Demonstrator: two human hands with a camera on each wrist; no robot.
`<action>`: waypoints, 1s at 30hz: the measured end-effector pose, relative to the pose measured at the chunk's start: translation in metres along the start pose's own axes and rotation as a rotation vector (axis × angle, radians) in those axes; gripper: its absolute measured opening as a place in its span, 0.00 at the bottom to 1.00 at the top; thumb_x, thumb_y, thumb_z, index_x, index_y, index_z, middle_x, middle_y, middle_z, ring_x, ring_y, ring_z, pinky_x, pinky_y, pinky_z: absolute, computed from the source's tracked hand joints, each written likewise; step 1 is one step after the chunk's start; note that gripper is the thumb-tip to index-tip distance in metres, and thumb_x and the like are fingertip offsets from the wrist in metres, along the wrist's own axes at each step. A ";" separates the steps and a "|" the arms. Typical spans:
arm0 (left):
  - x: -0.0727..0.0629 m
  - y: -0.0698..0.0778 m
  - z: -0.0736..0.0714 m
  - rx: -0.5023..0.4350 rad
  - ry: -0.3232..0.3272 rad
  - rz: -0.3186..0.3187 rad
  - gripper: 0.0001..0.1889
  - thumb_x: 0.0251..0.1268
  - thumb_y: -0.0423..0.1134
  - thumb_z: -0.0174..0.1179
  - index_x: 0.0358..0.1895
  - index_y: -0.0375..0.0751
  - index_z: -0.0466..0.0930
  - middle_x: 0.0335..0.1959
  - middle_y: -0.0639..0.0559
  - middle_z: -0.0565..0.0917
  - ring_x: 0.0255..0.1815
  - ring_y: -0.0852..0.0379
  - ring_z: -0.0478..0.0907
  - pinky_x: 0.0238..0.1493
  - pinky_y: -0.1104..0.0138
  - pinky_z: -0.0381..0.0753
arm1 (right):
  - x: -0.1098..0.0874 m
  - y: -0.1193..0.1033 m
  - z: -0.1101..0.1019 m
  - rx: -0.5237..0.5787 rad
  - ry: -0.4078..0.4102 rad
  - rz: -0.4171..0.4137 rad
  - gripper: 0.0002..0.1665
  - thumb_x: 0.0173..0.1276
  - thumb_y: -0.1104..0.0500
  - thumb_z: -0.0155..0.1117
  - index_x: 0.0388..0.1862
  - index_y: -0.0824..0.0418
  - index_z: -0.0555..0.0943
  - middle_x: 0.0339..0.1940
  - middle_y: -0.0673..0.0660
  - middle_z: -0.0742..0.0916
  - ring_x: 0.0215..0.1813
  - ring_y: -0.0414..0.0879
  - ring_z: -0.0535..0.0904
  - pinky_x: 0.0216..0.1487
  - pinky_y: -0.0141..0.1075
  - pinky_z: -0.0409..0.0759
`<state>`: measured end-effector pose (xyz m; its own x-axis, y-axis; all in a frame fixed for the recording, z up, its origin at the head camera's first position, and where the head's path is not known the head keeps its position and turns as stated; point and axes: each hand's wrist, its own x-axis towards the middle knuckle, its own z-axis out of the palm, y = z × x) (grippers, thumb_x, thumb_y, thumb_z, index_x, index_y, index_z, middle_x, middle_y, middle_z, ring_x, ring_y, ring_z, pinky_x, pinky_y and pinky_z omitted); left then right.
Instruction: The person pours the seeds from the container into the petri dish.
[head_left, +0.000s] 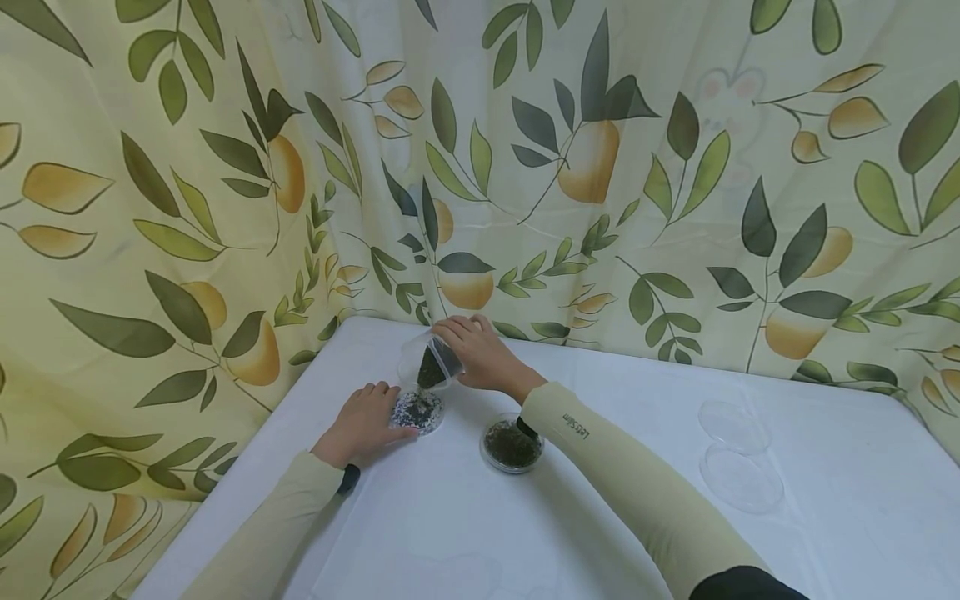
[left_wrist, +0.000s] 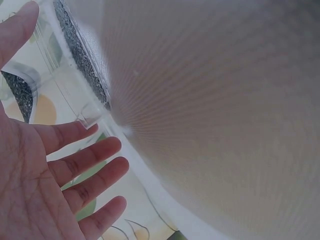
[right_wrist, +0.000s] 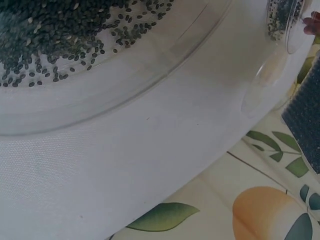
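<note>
My right hand (head_left: pixel 491 357) grips a clear plastic container (head_left: pixel 448 357) part filled with small black seeds. The container is tipped to the left, its mouth above a round clear dish (head_left: pixel 417 413) with a black and white speckled content. Beside that dish is my left hand (head_left: pixel 363 423), thumb on the near side and fingers on the far left side. In the left wrist view its fingers (left_wrist: pixel 92 159) are spread and nearly straight, close to the dish's rim (left_wrist: pixel 82 52). A second clear dish (head_left: pixel 512 445), holding dark seeds (right_wrist: pixel 55 35), stands below my right wrist.
Two clear round lids (head_left: pixel 742 477) lie on the right of the white table (head_left: pixel 600 517). Another clear disc (right_wrist: pixel 260 89) lies just beyond the speckled dish, near the table's back edge. A leaf-and-fruit patterned curtain (head_left: pixel 525 242) hangs behind and to the left.
</note>
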<state>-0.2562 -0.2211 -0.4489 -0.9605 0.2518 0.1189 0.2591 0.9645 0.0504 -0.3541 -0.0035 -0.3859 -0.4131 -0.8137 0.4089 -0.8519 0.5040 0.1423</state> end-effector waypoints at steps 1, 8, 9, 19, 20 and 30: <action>0.000 0.000 0.000 -0.001 -0.002 -0.002 0.42 0.50 0.67 0.60 0.55 0.31 0.72 0.47 0.39 0.78 0.47 0.44 0.75 0.49 0.52 0.75 | 0.000 0.000 0.000 -0.004 -0.002 0.001 0.49 0.42 0.55 0.79 0.64 0.57 0.67 0.64 0.53 0.75 0.66 0.49 0.68 0.61 0.47 0.67; 0.000 0.000 0.000 -0.001 -0.010 -0.006 0.42 0.50 0.68 0.60 0.56 0.32 0.72 0.47 0.39 0.78 0.47 0.43 0.75 0.49 0.52 0.75 | 0.002 -0.002 0.000 0.002 -0.006 -0.002 0.48 0.43 0.56 0.79 0.65 0.57 0.67 0.64 0.53 0.75 0.66 0.49 0.67 0.60 0.47 0.67; 0.000 0.000 0.000 -0.002 -0.011 -0.006 0.42 0.50 0.67 0.60 0.56 0.32 0.72 0.47 0.39 0.78 0.47 0.43 0.75 0.49 0.52 0.75 | 0.002 -0.003 0.000 0.003 -0.007 -0.002 0.48 0.43 0.56 0.79 0.65 0.57 0.67 0.64 0.53 0.75 0.66 0.49 0.67 0.60 0.47 0.66; 0.000 0.001 -0.002 0.001 -0.011 -0.003 0.42 0.51 0.68 0.59 0.56 0.31 0.72 0.47 0.39 0.78 0.47 0.43 0.75 0.49 0.52 0.75 | -0.001 -0.002 -0.001 -0.001 -0.014 -0.018 0.48 0.44 0.54 0.79 0.65 0.57 0.67 0.64 0.53 0.75 0.66 0.49 0.68 0.60 0.47 0.67; -0.001 0.001 -0.002 0.000 -0.011 -0.003 0.42 0.51 0.68 0.59 0.56 0.31 0.72 0.47 0.39 0.78 0.47 0.43 0.75 0.49 0.52 0.75 | -0.002 -0.001 -0.001 -0.004 -0.015 -0.017 0.48 0.44 0.54 0.78 0.65 0.56 0.67 0.64 0.53 0.75 0.66 0.49 0.68 0.60 0.47 0.67; 0.001 -0.001 0.000 0.007 -0.023 0.003 0.42 0.52 0.68 0.58 0.57 0.32 0.72 0.48 0.39 0.78 0.48 0.43 0.74 0.50 0.52 0.75 | -0.011 0.003 -0.006 -0.013 -0.041 -0.017 0.49 0.44 0.55 0.78 0.66 0.58 0.66 0.64 0.54 0.75 0.66 0.50 0.68 0.62 0.49 0.66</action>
<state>-0.2568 -0.2215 -0.4488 -0.9618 0.2563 0.0957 0.2613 0.9643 0.0436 -0.3499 0.0087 -0.3848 -0.4120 -0.8330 0.3693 -0.8546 0.4938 0.1606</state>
